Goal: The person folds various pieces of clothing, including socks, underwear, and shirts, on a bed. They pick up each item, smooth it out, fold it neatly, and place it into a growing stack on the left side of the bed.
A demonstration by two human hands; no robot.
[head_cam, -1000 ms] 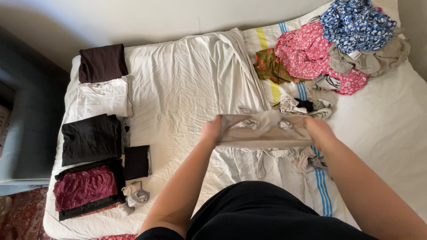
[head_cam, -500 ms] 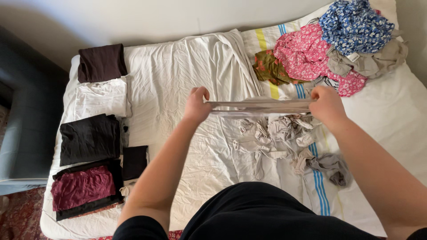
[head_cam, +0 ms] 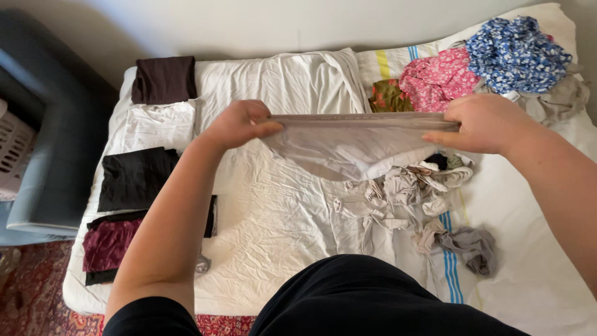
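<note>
I hold a pale beige-grey garment [head_cam: 351,143] stretched flat above the bed. My left hand [head_cam: 239,123] pinches its left corner and my right hand [head_cam: 479,123] grips its right corner. The cloth sags in the middle between them. Below it lies a loose heap of small pale garments [head_cam: 404,186] on the white bed sheet [head_cam: 280,211]. A grey crumpled piece [head_cam: 472,246] lies by the blue stripes.
Folded stacks line the bed's left side: dark brown [head_cam: 163,79], white [head_cam: 158,126], black [head_cam: 137,177], maroon [head_cam: 109,244]. An unfolded pile of pink floral [head_cam: 438,78] and blue floral [head_cam: 516,46] clothes sits at the back right. A grey armchair [head_cam: 43,143] stands left.
Both hands lifted the garment higher and away from my body, and pulled it wider. It now hangs open as a sagging sheet instead of a tight band.
</note>
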